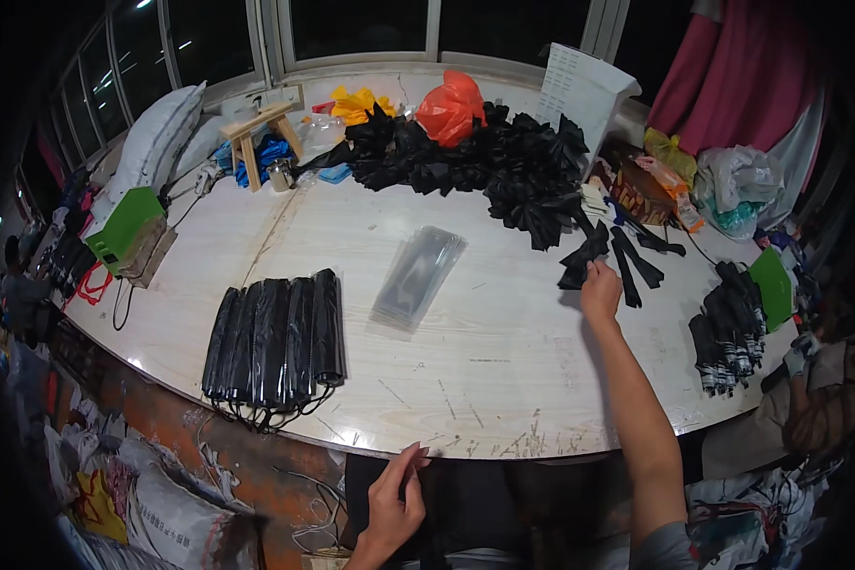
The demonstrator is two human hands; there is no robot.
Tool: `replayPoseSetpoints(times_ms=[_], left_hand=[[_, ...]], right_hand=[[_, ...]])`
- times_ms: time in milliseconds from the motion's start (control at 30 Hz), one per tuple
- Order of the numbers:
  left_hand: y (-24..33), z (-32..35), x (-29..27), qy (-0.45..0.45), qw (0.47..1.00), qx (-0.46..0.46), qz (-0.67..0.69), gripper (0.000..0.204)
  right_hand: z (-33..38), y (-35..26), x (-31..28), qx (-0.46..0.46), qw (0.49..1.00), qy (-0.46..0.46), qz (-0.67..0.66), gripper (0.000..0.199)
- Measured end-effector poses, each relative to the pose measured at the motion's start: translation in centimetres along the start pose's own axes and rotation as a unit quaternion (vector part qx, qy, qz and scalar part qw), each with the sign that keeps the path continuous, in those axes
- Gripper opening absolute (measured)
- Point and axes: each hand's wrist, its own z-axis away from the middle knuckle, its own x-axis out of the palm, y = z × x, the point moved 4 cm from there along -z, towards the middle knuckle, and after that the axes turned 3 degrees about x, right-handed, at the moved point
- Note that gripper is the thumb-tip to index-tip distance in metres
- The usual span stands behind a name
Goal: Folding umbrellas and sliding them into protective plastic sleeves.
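My right hand reaches out over the table's right half, its fingers closed on a black fabric strip at the edge of a heap. Several loose black strips lie just beside it. Low at the table's front edge, my left hand is empty, fingers stretched and slightly apart. In the middle of the table lies a stack of clear plastic sleeves. To its left, several black folded umbrellas in shiny wrap lie side by side, cord loops toward me.
A large heap of black fabric pieces lies at the back, with a red plastic bag on top. A small wooden stand is at the back left. More black bundles sit at the right edge, near another person's hand.
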Motion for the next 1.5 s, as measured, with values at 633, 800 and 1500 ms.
replayPoseSetpoints(times_ms=[633, 800, 1500], left_hand=[[1.9, 0.5, 0.8, 0.018, 0.981, -0.135, 0.136, 0.029], [2.2, -0.7, 0.8, 0.031, 0.930, -0.263, 0.255, 0.022], [-1.9, 4.9, 1.2, 0.026, 0.885, -0.342, 0.316, 0.026]], right_hand=[[22.0, -13.7, -14.9, -0.079, 0.925, -0.063, -0.366, 0.016], [30.7, -15.1, -15.3, -0.123, 0.906, -0.163, -0.370, 0.012], [36.3, -9.7, -12.7, 0.142, 0.760, -0.412, -0.482, 0.011]])
